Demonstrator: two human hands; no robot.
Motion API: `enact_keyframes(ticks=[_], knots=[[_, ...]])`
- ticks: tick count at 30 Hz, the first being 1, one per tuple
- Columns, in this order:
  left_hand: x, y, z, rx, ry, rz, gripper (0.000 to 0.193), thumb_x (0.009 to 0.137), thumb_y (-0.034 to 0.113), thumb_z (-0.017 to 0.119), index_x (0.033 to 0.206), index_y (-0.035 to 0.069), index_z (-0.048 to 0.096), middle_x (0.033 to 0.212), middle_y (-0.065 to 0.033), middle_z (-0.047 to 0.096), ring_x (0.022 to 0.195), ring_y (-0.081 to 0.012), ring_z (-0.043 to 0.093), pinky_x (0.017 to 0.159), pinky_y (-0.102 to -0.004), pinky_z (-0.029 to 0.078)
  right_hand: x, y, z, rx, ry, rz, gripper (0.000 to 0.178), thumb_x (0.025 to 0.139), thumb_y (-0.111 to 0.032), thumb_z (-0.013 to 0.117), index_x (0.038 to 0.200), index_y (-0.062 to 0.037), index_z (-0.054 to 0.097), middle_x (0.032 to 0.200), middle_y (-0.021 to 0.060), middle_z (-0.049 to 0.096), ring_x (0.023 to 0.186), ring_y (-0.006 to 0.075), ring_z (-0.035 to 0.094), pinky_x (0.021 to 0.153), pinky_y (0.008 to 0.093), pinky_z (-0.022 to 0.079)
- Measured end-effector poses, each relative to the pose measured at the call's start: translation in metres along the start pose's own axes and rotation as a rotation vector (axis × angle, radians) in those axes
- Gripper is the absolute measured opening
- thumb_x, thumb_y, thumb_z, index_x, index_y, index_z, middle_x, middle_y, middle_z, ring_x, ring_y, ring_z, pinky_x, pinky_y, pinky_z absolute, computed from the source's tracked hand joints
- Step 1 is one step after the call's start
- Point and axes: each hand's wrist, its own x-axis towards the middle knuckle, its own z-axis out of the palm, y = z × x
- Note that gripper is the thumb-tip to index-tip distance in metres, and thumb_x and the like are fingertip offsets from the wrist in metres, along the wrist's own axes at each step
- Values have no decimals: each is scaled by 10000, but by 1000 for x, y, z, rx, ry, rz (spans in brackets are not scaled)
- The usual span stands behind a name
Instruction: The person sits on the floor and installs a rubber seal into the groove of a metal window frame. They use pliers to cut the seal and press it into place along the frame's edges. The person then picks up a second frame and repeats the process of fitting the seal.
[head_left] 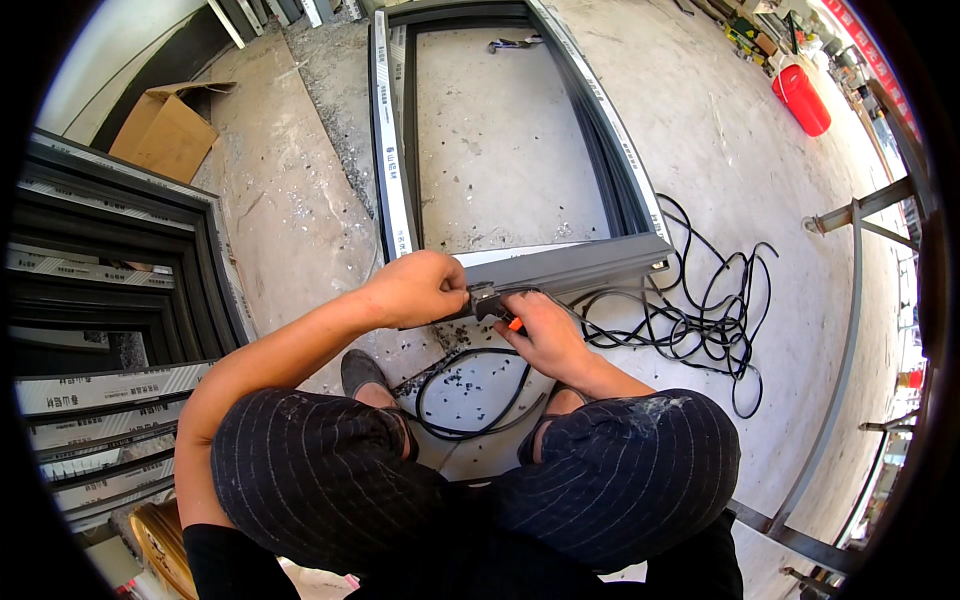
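Item: grey frame [560, 268], lying on the floor [500, 140], upper middle of the frame of view; its near rail crosses the centre.

Item: black tool [487, 302] with an orange part, centre, at the rail's near edge; exact kind unclear.

Left hand [420, 288], centre: grip curled closed beside the tool; what it pinches, if anything, is hidden. Right hand [548, 335], just right of centre: grip closed about the black tool.

Step in hand, by judgement: close work with the tool on the near rail. Next move, by judgement: calls for the left hand to steady the rail while the right keeps the tool aligned.

Containers: cardboard box [165, 135], upper left, one flap out, contents out of sight; red bucket [802, 100], upper right, contents cannot be told.

Also present: black cord [740, 345], tangled, right of centre; stacked grey frames [110, 390], left edge, light strips on their faces, contents of their openings mostly lost in shadow.
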Motion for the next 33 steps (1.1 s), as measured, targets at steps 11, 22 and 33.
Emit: enact_keyframes(ticks=[11,22,33], knots=[[5,-3,5,-26,49,141,220,806,203,616,847,-13,626,740,-146,628,683,-235,596,636,-344,463,1,5,-4,-62,66,20,263,823,-228,656,1002,-49,584,860,141,609,814,326,598,692,404,475],[-1,7,-8,-529,190,193,196,912,164,578,975,-19,605,846,-45,624,826,-111,568,773,-261,462,-119,183,-88,-600,193,959,330,821,-315,649,993,-36,621,912,184,638,851,362,615,709,459,484],[27,37,6,-1113,-43,120,245,929,205,582,1050,-7,603,967,-57,615,913,-110,566,828,-251,464,16,10,-2,517,-205,103,389,811,-224,704,1130,-41,578,805,68,617,744,141,602,656,276,479]])
